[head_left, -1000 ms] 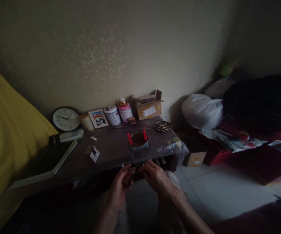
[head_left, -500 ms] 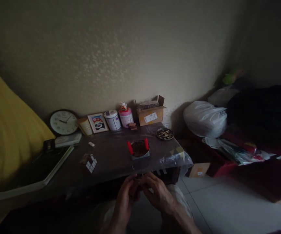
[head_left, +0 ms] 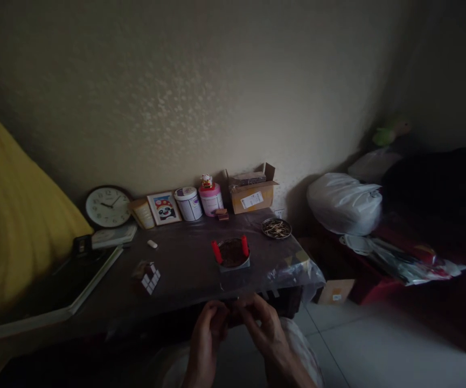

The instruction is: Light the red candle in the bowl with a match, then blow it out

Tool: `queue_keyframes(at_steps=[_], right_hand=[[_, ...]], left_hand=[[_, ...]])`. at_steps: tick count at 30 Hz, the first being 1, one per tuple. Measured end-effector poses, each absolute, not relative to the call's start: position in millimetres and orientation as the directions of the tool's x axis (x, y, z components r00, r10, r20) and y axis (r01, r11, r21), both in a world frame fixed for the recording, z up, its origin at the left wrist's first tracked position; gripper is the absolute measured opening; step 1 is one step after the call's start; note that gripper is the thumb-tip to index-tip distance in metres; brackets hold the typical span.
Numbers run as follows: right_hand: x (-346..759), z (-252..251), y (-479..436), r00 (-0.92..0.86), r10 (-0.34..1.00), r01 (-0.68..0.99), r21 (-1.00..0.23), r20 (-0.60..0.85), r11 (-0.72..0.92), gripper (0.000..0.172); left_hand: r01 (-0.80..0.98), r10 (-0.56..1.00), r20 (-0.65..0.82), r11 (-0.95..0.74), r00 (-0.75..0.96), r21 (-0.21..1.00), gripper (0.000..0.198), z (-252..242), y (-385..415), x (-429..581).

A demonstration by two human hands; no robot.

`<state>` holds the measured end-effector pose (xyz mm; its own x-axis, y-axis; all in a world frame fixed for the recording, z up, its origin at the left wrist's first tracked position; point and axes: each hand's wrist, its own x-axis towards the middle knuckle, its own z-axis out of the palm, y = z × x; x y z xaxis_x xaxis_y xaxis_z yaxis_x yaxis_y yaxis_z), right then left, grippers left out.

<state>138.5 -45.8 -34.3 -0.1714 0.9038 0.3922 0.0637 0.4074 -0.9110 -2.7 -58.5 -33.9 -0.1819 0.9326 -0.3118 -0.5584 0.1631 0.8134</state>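
Just past the table's front edge, my left hand (head_left: 207, 331) is closed around a small dark brown object (head_left: 233, 311), its kind unclear in the dim light. Close by on the right, my right hand (head_left: 264, 323) has its thumb and fingers pinched at the same spot; what they hold is mostly hidden. Beyond my hands on the table stands a round container of dark brown material (head_left: 233, 252), with two upright red sticks (head_left: 216, 251) at its left and right sides. A round dish of thin pale sticks resembling matches (head_left: 276, 228) lies farther right.
A puzzle cube (head_left: 150, 279) and a small white object (head_left: 152, 244) lie left on the plastic-covered table (head_left: 192, 269). Along the wall stand a clock (head_left: 108, 207), a panda picture (head_left: 165, 208), two canisters (head_left: 188, 203) and a cardboard box (head_left: 252, 199). White bag (head_left: 343, 203) at right.
My hands have shifted slightly down, and the right hand's fingers have turned a little. The pale tip seen between them earlier is now barely visible. The whole view has shifted a little.
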Motion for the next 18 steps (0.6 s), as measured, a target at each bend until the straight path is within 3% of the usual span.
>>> queue_keyframes(at_steps=[3,9,13,18], right_hand=[[137,-33,-51,-0.176,0.873,0.160,-0.862,0.454,0.480,0.006],[129,-29,-62,-0.262,0.776,0.311,-0.711,0.573,0.630,0.035],[126,-31,-58,-0.248,0.796,0.308,-0.734,0.552,0.605,0.025],[132,-27,-52,-0.184,0.820,0.242,-0.783,0.543,0.573,0.017]], left_hand=[[-0.572,0.924,-0.309,0.132,-0.224,0.810,0.009,-34,-57,-2],[-0.474,0.897,-0.297,0.115,-0.329,0.873,0.011,-26,-57,1],[-0.439,0.911,-0.256,0.095,-0.324,0.893,0.013,-29,-59,1],[-0.384,0.982,-0.122,0.057,-0.147,0.921,0.024,-29,-62,-5]])
